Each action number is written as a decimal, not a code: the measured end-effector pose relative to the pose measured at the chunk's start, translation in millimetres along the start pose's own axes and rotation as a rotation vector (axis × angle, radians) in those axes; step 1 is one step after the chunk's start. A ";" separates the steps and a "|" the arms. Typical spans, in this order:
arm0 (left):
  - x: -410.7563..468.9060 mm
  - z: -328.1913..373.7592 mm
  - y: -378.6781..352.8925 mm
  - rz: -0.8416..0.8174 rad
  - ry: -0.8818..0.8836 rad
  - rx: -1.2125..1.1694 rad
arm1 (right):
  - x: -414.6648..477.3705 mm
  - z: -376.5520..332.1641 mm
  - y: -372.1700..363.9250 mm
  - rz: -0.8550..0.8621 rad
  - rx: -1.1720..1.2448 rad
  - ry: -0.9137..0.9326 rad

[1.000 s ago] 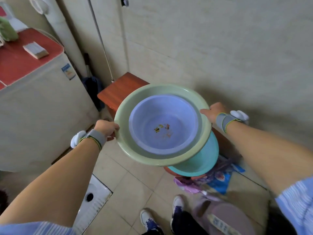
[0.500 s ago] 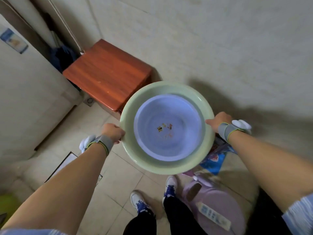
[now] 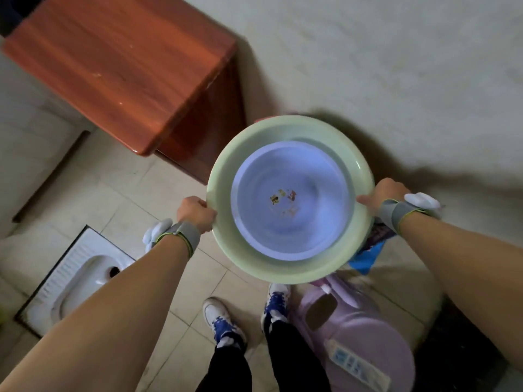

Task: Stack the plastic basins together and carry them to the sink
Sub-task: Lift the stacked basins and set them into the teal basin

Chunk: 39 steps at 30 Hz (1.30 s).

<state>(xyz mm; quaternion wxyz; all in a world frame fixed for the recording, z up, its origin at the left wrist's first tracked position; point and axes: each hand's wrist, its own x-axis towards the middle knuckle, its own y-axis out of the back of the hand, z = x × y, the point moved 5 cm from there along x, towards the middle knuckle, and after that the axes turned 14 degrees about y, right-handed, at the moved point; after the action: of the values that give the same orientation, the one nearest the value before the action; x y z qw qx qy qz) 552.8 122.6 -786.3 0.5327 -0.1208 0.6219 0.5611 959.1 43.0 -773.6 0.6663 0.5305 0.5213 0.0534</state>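
Note:
A pale green basin (image 3: pixel 226 244) hangs in the air in front of me, with a smaller lilac basin (image 3: pixel 288 222) nested inside it. A small cartoon print marks the lilac basin's bottom. My left hand (image 3: pixel 195 213) grips the green rim on the left side. On the opposite side, my right hand (image 3: pixel 382 193) grips the rim. Both wrists wear grey bands. A sliver of red rim (image 3: pixel 263 119) shows just beyond the green basin's far edge; what lies below the stack is hidden.
A reddish-brown wooden cabinet (image 3: pixel 119 69) stands ahead on the left against the tiled wall. A white squat toilet (image 3: pixel 76 278) is set in the floor at lower left. A lilac lidded bucket (image 3: pixel 362 343) and blue packaging (image 3: pixel 368 256) sit by my right foot.
The view has tilted down and the stacked basins have come lower and to the right, away from the cabinet. The teal basin seen below them earlier is out of sight. Both grips are unchanged.

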 end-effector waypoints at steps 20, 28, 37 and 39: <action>53.0 10.5 -45.6 0.173 -0.076 0.472 | 54.5 2.5 -56.1 -0.056 -0.194 0.028; 37.5 9.1 -55.6 0.236 -0.051 0.441 | 58.9 7.1 -38.4 0.135 -0.133 0.118; 36.2 -20.6 -59.6 0.033 0.268 0.023 | 73.6 18.8 -34.0 0.137 0.071 -0.012; 37.1 -22.6 -61.2 0.017 0.275 -0.009 | 75.6 21.0 -36.3 0.127 0.105 -0.045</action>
<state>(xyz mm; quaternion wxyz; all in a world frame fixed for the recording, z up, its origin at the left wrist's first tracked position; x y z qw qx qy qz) 571.8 99.6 -855.2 0.4372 -0.1937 0.6874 0.5467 991.4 60.8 -851.7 0.6444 0.5979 0.4735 0.0560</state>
